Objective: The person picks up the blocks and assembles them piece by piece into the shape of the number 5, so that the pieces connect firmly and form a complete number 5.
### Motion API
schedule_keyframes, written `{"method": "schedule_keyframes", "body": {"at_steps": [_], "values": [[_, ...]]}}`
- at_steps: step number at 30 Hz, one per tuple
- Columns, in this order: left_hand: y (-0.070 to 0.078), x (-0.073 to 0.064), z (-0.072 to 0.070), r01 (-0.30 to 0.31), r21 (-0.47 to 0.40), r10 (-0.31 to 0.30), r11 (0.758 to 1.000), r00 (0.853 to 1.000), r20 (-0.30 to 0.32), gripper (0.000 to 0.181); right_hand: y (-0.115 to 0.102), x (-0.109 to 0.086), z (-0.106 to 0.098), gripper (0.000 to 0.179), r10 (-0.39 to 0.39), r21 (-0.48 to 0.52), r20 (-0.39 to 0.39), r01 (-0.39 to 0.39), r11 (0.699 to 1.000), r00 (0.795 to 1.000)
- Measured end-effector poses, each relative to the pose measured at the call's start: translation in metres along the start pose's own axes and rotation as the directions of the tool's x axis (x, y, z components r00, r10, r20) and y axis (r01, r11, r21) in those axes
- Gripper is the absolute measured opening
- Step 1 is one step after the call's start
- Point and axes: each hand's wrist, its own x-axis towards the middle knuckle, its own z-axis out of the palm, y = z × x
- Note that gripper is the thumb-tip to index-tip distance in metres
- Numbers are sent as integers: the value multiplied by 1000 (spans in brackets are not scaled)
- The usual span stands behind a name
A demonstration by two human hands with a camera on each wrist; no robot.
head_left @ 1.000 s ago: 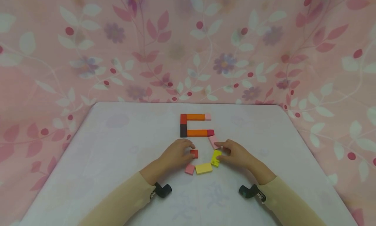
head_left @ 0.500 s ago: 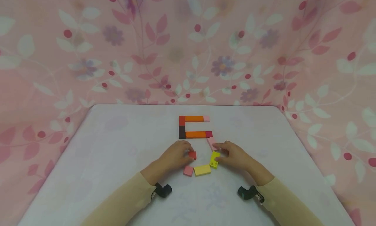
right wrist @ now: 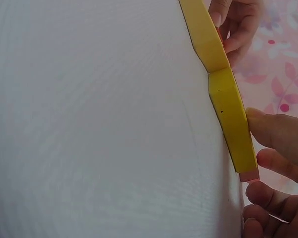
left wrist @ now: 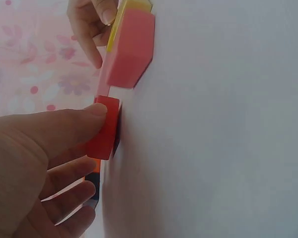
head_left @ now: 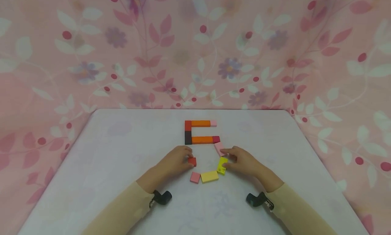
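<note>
My left hand [head_left: 177,160] pinches a small red block [head_left: 191,162]; in the left wrist view the thumb lies on the red block [left wrist: 107,129]. With its thumb my right hand [head_left: 244,161] touches a bright yellow block [head_left: 222,165], and its index finger reaches a pale pink block [head_left: 219,148] just beyond. In the right wrist view the thumb tip meets the side of the bright yellow block [right wrist: 232,119]. A light yellow block [head_left: 209,176] and a salmon pink block [head_left: 195,177] lie in a curve in front of the hands.
Behind the hands, a red block [head_left: 188,125], a black block [head_left: 188,137], two orange blocks [head_left: 201,123], a small pale pink block [head_left: 213,123] and a crimson block [head_left: 216,139] form an angular shape. A white table [head_left: 122,150] lies beneath, with a floral cloth [head_left: 180,55] behind.
My left hand has moved left with the red block, which now stands roughly above the salmon pink one. The right hand stays at the bright yellow block. The head view has shifted slightly.
</note>
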Motion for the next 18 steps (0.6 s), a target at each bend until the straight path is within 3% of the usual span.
{"method": "schedule_keyframes", "body": {"at_steps": [8, 12, 18], "values": [[-10, -13, -13, -16, -16, 17, 1000, 1000, 2, 27, 2, 0, 1, 62, -3, 3, -8, 3, 1000, 1000], [-10, -19, -16, 0, -56, 1, 998, 1000, 27, 26, 2, 0, 2, 62, -4, 4, -7, 4, 1000, 1000], [-13, -26, -18, -33, -67, 37, 997, 998, 60, 23, 3, 2, 2, 63, -7, 4, -8, 7, 1000, 1000]]}}
